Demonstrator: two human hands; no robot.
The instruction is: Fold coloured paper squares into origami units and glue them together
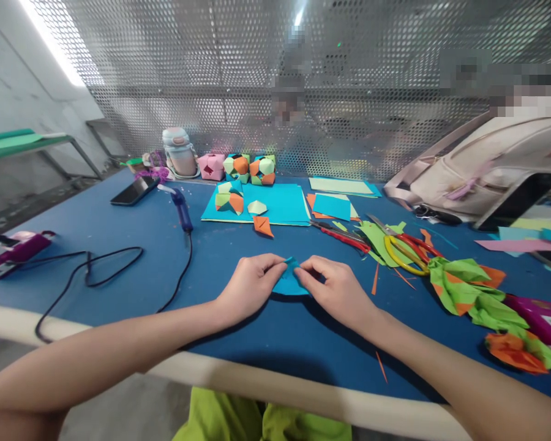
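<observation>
Between both hands is a small piece of blue paper (290, 283), partly folded, held just above the blue table near its front. My left hand (253, 285) pinches its left upper edge between thumb and fingers. My right hand (333, 288) pinches the right upper edge the same way. Just beyond the hands lies a folded orange paper piece (263, 226). Behind it, a pale green folded piece (257, 207) and a partly assembled multicoloured paper shape (229, 198) rest on a stack of blue sheets (284, 205).
Paper balls (262, 170), a pink paper cube (212, 166) and a bottle (180, 153) stand at the back. Left are a glue gun (181, 209) with its cable and a phone (134, 190). Right are scissors (406, 252), a red cutter (344, 237), crumpled paper (472, 294) and a backpack (482, 162).
</observation>
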